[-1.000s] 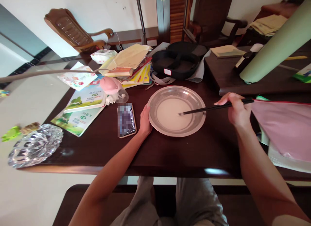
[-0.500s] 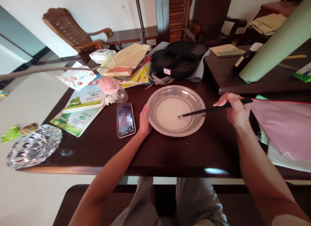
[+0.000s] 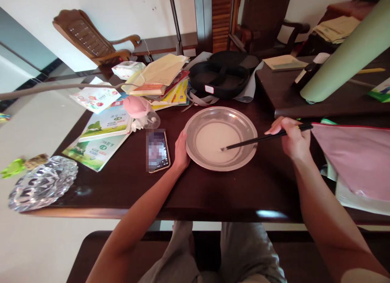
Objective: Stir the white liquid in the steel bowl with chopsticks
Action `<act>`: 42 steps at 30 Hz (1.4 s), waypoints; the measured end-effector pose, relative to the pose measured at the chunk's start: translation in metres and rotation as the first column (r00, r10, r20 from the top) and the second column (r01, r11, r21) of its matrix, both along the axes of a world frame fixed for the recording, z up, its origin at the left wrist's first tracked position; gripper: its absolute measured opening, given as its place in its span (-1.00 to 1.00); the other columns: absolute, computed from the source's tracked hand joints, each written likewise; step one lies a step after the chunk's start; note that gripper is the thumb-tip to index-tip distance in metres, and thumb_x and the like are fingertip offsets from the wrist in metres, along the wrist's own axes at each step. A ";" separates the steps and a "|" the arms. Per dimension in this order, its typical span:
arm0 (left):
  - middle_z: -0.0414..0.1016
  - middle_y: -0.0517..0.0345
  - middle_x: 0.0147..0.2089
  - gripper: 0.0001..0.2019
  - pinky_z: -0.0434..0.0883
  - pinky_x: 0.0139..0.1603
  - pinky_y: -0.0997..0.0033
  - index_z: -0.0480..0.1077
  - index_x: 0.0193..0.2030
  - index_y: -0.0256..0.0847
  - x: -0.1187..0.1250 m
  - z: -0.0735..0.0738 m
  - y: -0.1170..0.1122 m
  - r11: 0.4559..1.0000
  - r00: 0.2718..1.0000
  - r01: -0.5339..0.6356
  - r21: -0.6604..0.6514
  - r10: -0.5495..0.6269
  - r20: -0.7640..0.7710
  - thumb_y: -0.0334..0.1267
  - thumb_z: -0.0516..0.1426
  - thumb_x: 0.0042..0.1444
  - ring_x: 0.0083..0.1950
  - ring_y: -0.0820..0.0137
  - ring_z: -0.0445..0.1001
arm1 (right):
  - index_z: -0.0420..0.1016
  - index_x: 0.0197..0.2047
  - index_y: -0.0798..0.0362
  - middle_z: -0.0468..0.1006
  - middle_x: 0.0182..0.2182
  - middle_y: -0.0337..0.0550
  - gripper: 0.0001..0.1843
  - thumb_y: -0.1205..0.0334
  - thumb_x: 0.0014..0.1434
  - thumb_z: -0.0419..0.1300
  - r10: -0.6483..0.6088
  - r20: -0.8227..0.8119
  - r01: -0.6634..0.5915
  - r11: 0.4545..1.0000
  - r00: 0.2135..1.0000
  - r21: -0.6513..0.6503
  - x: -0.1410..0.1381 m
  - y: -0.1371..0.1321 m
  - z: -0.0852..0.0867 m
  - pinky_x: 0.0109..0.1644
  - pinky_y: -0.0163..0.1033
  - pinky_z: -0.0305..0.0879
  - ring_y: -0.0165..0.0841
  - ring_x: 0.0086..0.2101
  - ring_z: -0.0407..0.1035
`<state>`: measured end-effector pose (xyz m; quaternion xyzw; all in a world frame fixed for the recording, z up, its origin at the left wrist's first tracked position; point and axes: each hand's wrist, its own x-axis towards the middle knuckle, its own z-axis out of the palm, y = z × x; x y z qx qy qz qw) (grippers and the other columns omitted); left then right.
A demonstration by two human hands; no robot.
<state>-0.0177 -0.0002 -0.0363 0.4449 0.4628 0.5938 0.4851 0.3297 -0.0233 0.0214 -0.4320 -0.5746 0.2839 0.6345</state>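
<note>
A round metal plate (image 3: 201, 116) holding a shallow white liquid (image 3: 213, 141) sits on the dark wooden table (image 3: 213, 189). My left hand (image 3: 181, 151) rests against the plate's left rim, fingers curled along it. My right hand (image 3: 291, 139), to the right of the plate, is closed on a pair of black chopsticks (image 3: 258, 139). Their tips dip into the liquid near the plate's right-hand middle.
A phone (image 3: 157, 150) lies just left of my left hand. Behind it are a pink-lidded bottle (image 3: 140, 109), booklets (image 3: 105, 124), a pile of books (image 3: 161, 82) and a black case (image 3: 221, 76). A glass ashtray (image 3: 42, 185) sits at the left corner, pink cloth (image 3: 356, 157) at right.
The chopstick tips have slid slightly left and toward me in the liquid, and my right hand has shifted a little left. My left hand has stayed on the rim.
</note>
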 end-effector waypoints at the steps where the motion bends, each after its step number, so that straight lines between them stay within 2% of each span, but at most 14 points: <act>1: 0.79 -0.04 0.29 -0.48 0.51 0.52 -0.05 0.72 0.13 -0.11 0.000 0.000 0.000 1.000 1.000 0.001 0.002 -0.001 -0.005 0.28 0.32 0.33 0.45 -0.09 0.63 | 0.67 -0.48 -0.20 0.65 -0.51 -0.18 -0.44 -0.37 0.42 0.43 0.044 0.013 -0.044 0.999 0.999 -0.017 -0.003 -0.001 0.000 -0.19 0.07 0.59 -0.14 -0.42 0.58; 5: 0.79 -0.05 0.28 -0.49 0.49 0.54 -0.04 0.71 0.10 -0.10 0.000 -0.001 0.001 1.000 1.000 0.001 -0.014 -0.001 0.005 0.29 0.30 0.33 0.44 -0.08 0.63 | 0.75 -0.39 -0.15 0.76 -0.38 -0.13 -0.40 -0.45 0.42 0.39 0.178 0.157 -0.166 0.982 0.971 -0.087 -0.016 -0.004 -0.001 -0.05 0.05 0.61 -0.12 -0.25 0.70; 8: 0.79 -0.03 0.29 -0.48 0.50 0.53 -0.03 0.71 0.08 -0.10 0.001 0.000 0.000 1.000 1.000 -0.006 -0.024 0.007 0.012 0.30 0.32 0.30 0.42 -0.08 0.64 | 0.79 -0.32 -0.17 0.81 -0.30 -0.13 -0.43 -0.48 0.41 0.38 0.097 0.204 -0.083 0.994 0.974 -0.074 -0.013 -0.003 -0.001 0.07 0.08 0.61 -0.11 -0.18 0.71; 11: 0.79 -0.04 0.28 -0.47 0.53 0.50 -0.04 0.71 0.09 -0.11 0.001 0.001 0.000 1.000 1.000 -0.001 -0.017 0.001 0.005 0.30 0.33 0.31 0.42 -0.09 0.64 | 0.76 -0.36 -0.22 0.74 -0.39 -0.21 -0.50 -0.37 0.46 0.40 -0.018 0.090 0.021 0.999 0.996 -0.024 -0.002 -0.001 -0.002 0.01 0.06 0.60 -0.15 -0.29 0.65; 14: 0.80 -0.04 0.27 -0.46 0.54 0.50 -0.05 0.73 0.09 -0.10 0.001 0.002 0.000 1.000 1.000 -0.009 -0.014 0.009 0.002 0.32 0.33 0.31 0.42 -0.10 0.65 | 0.69 -0.45 -0.20 0.63 -0.50 -0.22 -0.48 -0.27 0.49 0.39 0.015 0.015 -0.015 1.000 1.000 0.007 0.001 -0.001 -0.001 -0.12 0.05 0.55 -0.16 -0.39 0.57; 18: 0.80 -0.02 0.30 -0.48 0.52 0.53 -0.04 0.74 0.11 -0.09 0.000 0.001 0.000 1.000 1.000 -0.007 -0.015 0.007 0.000 0.30 0.33 0.32 0.44 -0.09 0.64 | 0.71 -0.44 -0.14 0.70 -0.44 -0.14 -0.42 -0.37 0.45 0.39 0.159 0.103 -0.152 0.986 0.982 -0.072 -0.012 -0.004 0.000 -0.08 0.04 0.55 -0.14 -0.31 0.63; 20: 0.79 -0.03 0.31 -0.48 0.50 0.54 -0.03 0.74 0.12 -0.09 0.000 0.000 0.000 1.000 1.000 -0.008 -0.014 0.008 -0.009 0.29 0.33 0.32 0.45 -0.07 0.64 | 0.75 -0.39 -0.15 0.75 -0.38 -0.11 -0.42 -0.43 0.43 0.39 0.180 0.164 -0.167 0.982 0.970 -0.089 -0.017 -0.005 0.000 -0.02 0.05 0.57 -0.12 -0.24 0.68; 23: 0.80 -0.01 0.30 -0.46 0.52 0.53 -0.02 0.74 0.12 -0.08 0.001 0.000 0.000 0.999 1.000 -0.025 -0.022 0.025 -0.007 0.31 0.32 0.32 0.42 -0.07 0.65 | 0.77 -0.34 -0.16 0.78 -0.32 -0.12 -0.47 -0.40 0.43 0.40 0.083 0.171 -0.072 0.995 0.982 -0.069 -0.012 -0.003 0.000 0.05 0.06 0.58 -0.11 -0.20 0.70; 26: 0.80 0.00 0.30 -0.46 0.53 0.52 -0.02 0.75 0.10 -0.09 0.002 0.000 0.000 0.999 1.000 -0.029 -0.028 0.029 -0.005 0.31 0.32 0.32 0.41 -0.07 0.66 | 0.70 -0.41 -0.14 0.71 -0.42 -0.18 -0.47 -0.32 0.44 0.42 -0.039 0.046 0.041 0.999 0.998 -0.026 -0.002 -0.001 0.000 -0.04 0.03 0.57 -0.16 -0.33 0.62; 29: 0.80 -0.02 0.30 -0.47 0.52 0.53 -0.03 0.74 0.10 -0.11 0.002 0.000 0.001 0.999 1.000 -0.026 -0.020 0.026 -0.005 0.29 0.32 0.32 0.43 -0.07 0.65 | 0.69 -0.45 -0.17 0.67 -0.47 -0.20 -0.47 -0.31 0.44 0.43 0.014 0.024 -0.014 0.999 1.000 -0.031 -0.001 -0.002 0.000 -0.12 0.03 0.55 -0.17 -0.40 0.58; 33: 0.80 -0.01 0.30 -0.47 0.50 0.56 -0.03 0.74 0.10 -0.09 0.002 0.000 0.001 1.000 1.000 -0.027 -0.010 0.026 -0.013 0.31 0.32 0.31 0.43 -0.07 0.64 | 0.76 -0.38 -0.22 0.74 -0.39 -0.13 -0.46 -0.45 0.40 0.40 0.122 0.165 -0.113 0.991 0.979 -0.067 -0.010 -0.002 -0.001 -0.03 0.14 0.61 -0.06 -0.26 0.69; 35: 0.80 0.00 0.29 -0.46 0.52 0.53 -0.03 0.73 0.13 -0.08 0.002 0.001 0.000 1.000 1.000 -0.024 -0.011 0.024 -0.014 0.32 0.32 0.32 0.43 -0.07 0.64 | 0.78 -0.35 -0.25 0.76 -0.36 -0.13 -0.48 -0.46 0.40 0.40 0.082 0.183 -0.072 0.996 0.980 -0.059 -0.009 -0.002 -0.001 0.02 0.16 0.62 -0.05 -0.22 0.70; 39: 0.80 -0.02 0.28 -0.46 0.53 0.51 -0.06 0.73 0.12 -0.08 0.003 0.002 0.000 0.999 0.999 -0.033 -0.013 0.032 -0.015 0.32 0.32 0.32 0.43 -0.10 0.64 | 0.72 -0.41 -0.23 0.69 -0.43 -0.19 -0.51 -0.34 0.44 0.42 -0.033 0.033 0.033 0.999 0.999 0.002 0.002 0.000 0.000 -0.07 0.13 0.60 -0.11 -0.36 0.62; 42: 0.80 -0.04 0.27 -0.48 0.52 0.52 -0.06 0.73 0.08 -0.09 0.003 0.001 0.000 0.999 0.999 -0.032 -0.014 0.031 -0.012 0.31 0.32 0.32 0.44 -0.10 0.63 | 0.68 -0.46 -0.22 0.67 -0.48 -0.18 -0.47 -0.35 0.43 0.42 0.034 0.032 -0.033 0.999 0.999 -0.022 0.001 -0.001 0.000 -0.14 0.11 0.58 -0.11 -0.39 0.59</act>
